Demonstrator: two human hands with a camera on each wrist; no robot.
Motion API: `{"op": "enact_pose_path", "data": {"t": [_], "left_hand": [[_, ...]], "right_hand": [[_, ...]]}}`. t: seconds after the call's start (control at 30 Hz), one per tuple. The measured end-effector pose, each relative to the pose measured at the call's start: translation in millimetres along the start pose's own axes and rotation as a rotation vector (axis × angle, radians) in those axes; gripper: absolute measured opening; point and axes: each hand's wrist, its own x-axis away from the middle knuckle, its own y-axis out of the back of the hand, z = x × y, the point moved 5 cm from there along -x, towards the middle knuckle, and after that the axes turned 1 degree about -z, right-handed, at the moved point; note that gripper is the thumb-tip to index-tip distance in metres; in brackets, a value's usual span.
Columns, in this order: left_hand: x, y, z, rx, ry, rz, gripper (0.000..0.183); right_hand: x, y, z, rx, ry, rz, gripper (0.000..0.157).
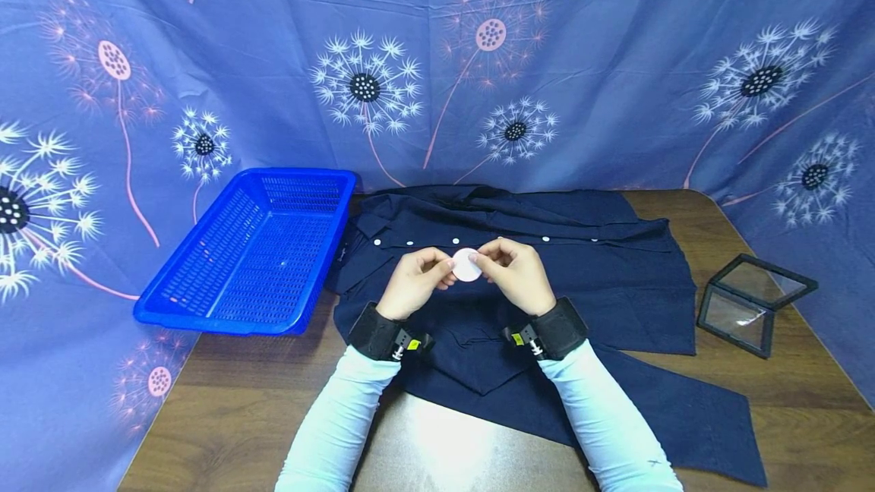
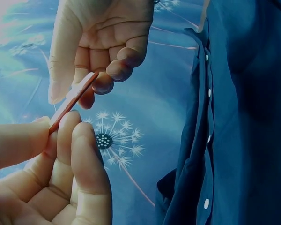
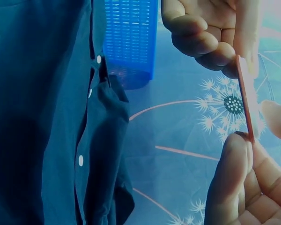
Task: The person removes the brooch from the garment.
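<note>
A thin, round white disc (image 1: pixel 467 266) with a reddish edge is held up between both hands, above the dark navy button-up garment (image 1: pixel 629 287). My left hand (image 1: pixel 415 283) pinches its left side between thumb and fingers. At the opposite side, my right hand (image 1: pixel 521 273) has its thumb over the pale face and its fingers behind. Seen nearly edge-on in the left wrist view, the disc (image 2: pixel 72 101) shows a pale face and a reddish back. In the right wrist view the disc (image 3: pixel 245 98) stands almost upright. White buttons line the garment's placket.
To the left sits a blue perforated plastic basket (image 1: pixel 301 321). A black-framed, hinged clear case (image 1: pixel 771 321) stands unfolded at the right. Beneath the garment is a wooden table (image 1: pixel 239 401), with a blue dandelion-print cloth (image 1: pixel 601 59) hanging behind and around it.
</note>
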Motion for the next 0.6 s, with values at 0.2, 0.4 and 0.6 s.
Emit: {"op": "enact_pose_path", "data": {"t": [0.2,0.4,0.6], "left_hand": [[0.2,-0.4,-0.6,-0.029,-0.003,0.000,0.018],[0.2,-0.6,-1.4,-0.056,-0.006,0.000,0.016],[0.6,-0.2,-3.1,-0.066,0.000,0.002,0.015]], "right_hand": [[1.2,-0.8,1.0,0.034,-0.001,-0.009,0.015],[2.1,-1.7,1.8,0.040,0.007,-0.012,0.015],[2.2,-1.3,3.7,0.051,0.015,-0.019,0.015]]}}
